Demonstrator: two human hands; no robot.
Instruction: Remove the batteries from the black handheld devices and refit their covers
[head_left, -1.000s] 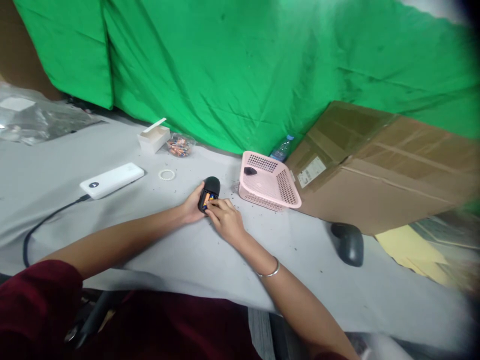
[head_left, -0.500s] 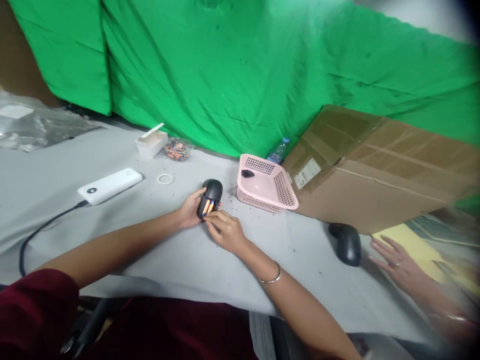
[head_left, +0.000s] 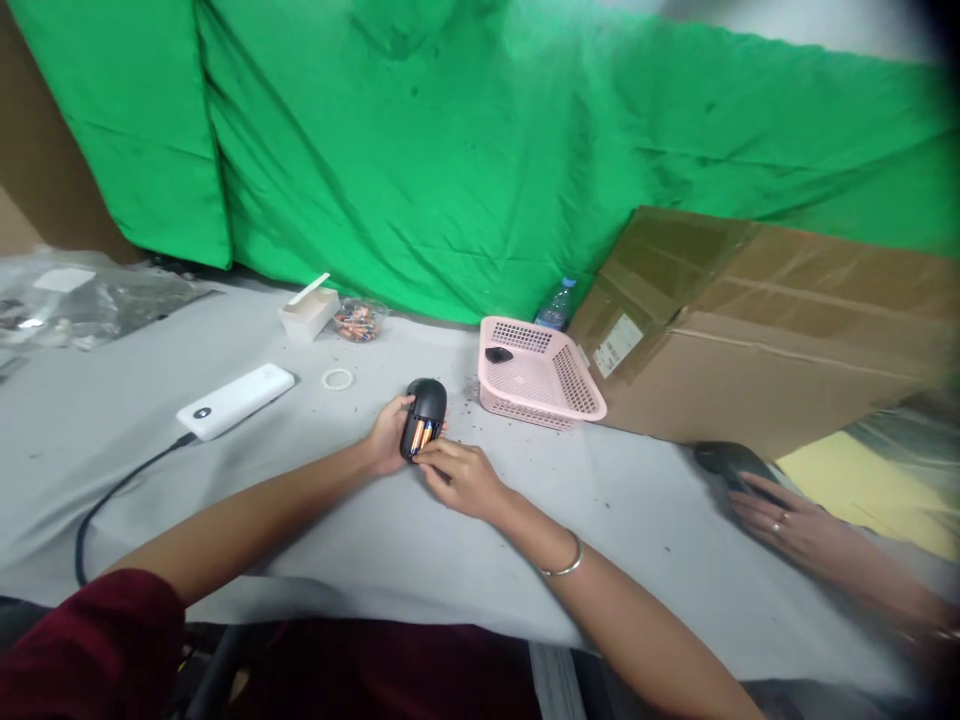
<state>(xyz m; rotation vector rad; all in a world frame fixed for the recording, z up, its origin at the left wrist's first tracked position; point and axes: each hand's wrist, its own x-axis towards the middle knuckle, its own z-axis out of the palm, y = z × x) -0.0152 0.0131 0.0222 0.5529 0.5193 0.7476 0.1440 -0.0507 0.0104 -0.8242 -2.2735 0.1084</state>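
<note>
A rounded black device (head_left: 430,400) is tilted up in my left hand (head_left: 388,437), whose fingers wrap around its sides. Its battery compartment faces me uncovered, and orange-and-blue AA batteries (head_left: 417,437) show inside. My right hand (head_left: 461,478) is closed in a pinch at the compartment's lower end, fingertips against a battery. The fingers partly cover that end, so the exact grip is hard to see. Left of the device lies a white beaded bracelet (head_left: 337,380) on the grey-covered table (head_left: 315,540).
Behind stand a small white box (head_left: 309,315), a clear tub of batteries (head_left: 360,322) and a pink basket (head_left: 540,390) holding a black piece (head_left: 498,355). A white power bank (head_left: 236,402) lies left. A large carton (head_left: 757,350) and another person's hand (head_left: 795,525) on a dark device (head_left: 739,465) are right.
The view has shifted slightly, so the table sits lower. Both my hands stay at the black device. The other person's hand has moved onto the dark device at the right.
</note>
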